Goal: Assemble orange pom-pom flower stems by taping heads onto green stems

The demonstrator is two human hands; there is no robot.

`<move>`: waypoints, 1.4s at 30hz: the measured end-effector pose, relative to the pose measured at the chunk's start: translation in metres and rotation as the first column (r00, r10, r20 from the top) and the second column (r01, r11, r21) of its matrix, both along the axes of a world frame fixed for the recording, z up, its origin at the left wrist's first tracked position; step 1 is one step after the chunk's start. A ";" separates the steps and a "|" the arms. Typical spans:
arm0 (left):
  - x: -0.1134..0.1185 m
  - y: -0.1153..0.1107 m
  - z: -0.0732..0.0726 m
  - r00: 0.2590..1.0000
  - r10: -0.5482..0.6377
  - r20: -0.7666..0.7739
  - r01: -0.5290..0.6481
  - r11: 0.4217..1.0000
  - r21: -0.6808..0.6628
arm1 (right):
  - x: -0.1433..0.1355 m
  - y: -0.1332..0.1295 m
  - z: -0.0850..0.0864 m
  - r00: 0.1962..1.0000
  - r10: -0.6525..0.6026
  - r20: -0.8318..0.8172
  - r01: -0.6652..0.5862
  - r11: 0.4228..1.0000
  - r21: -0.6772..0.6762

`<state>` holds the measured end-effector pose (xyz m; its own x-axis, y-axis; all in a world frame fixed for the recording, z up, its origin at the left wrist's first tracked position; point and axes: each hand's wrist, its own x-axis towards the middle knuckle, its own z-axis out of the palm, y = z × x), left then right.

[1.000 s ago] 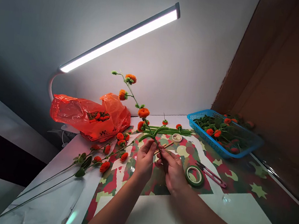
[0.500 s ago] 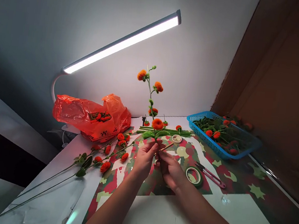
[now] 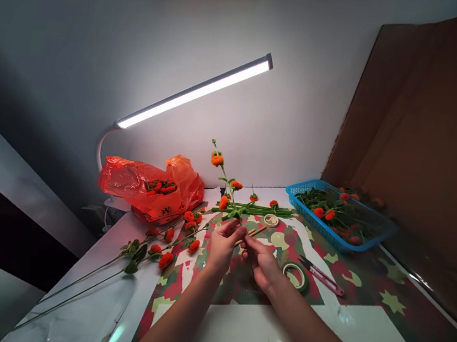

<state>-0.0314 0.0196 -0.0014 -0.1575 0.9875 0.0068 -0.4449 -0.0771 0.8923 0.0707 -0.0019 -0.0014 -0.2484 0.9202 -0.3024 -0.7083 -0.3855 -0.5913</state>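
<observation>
An upright flower stem [image 3: 223, 169] with orange blooms and green leaves rises from the fingertips of my left hand [image 3: 223, 243], which are closed round its lower part. Close beside it on the right, my right hand [image 3: 262, 263] has its fingers pinched near the lower end of the stem; what exactly lies between them is too small to tell. Thin brown sticks [image 3: 257, 231] show just behind my fingers. A green tape roll [image 3: 295, 276] lies right of my right hand, and a smaller pale roll [image 3: 271, 220] lies behind it.
Pink-handled snips [image 3: 325, 280] lie at the right. A blue basket [image 3: 352, 246] of flowers stands at the back right. Green stems [image 3: 263, 211] lie at the back. At the left are a red bag [image 3: 149, 189] and two long flower stems [image 3: 84, 289]. A lamp [image 3: 196, 92] hangs above.
The flower stem has turned and tipped, its top now lower and further left. The view has tilted upward, so the lamp sits lower in it. Both hands remain close together.
</observation>
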 end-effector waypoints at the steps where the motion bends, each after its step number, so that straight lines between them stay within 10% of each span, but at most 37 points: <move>1: 0.000 0.001 -0.001 1.000 -0.001 0.021 0.001 1.000 -0.010 | 0.000 0.001 -0.001 1.000 -0.012 0.002 0.012 1.000 -0.003; 13: 0.004 0.003 -0.001 0.996 -0.012 0.083 0.008 0.999 0.046 | -0.004 0.004 -0.009 0.947 -0.304 0.107 0.293 0.950 0.113; 23: -0.003 0.005 0.004 0.997 0.074 0.019 -0.075 0.994 0.085 | 0.023 0.013 0.000 0.856 -0.256 0.449 0.122 0.944 0.306; 29: -0.002 0.000 0.009 0.994 0.084 -0.064 -0.076 0.989 0.125 | 0.021 0.009 0.011 0.664 -0.479 0.575 -0.039 0.745 0.666; 33: -0.002 -0.001 0.006 0.995 0.067 -0.076 -0.056 0.989 0.138 | 0.008 0.008 0.007 0.795 -0.304 0.526 -0.074 0.811 0.580; 42: -0.006 0.000 0.007 0.995 0.051 -0.091 -0.037 0.987 0.159 | 0.018 0.007 0.013 0.778 -0.276 0.564 -0.052 0.866 0.497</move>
